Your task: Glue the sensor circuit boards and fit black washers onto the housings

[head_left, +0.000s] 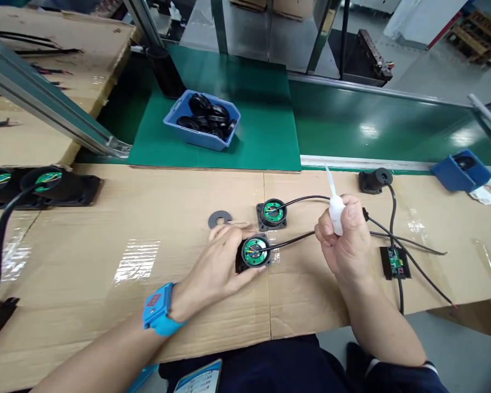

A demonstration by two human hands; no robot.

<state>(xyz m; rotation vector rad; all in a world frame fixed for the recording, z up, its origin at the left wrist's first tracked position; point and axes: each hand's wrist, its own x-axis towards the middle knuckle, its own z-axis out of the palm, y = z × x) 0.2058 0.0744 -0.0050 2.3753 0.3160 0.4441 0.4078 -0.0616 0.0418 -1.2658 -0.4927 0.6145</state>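
My left hand, with a blue wrist strap, grips the edge of a square black housing on the cardboard. Inside it sits a round green circuit board with thin coloured wires and a black cable. In my right hand is a small white squeeze bottle, its long thin nozzle pointing up. A second black housing with a green board lies just behind the first one. A flat dark ring rests by my left fingertips, partly covered by them.
A blue bin of black round parts stands on the green mat. More black housings lie at left. To the right are a cabled black part, a small circuit board, loose cables and another blue bin.
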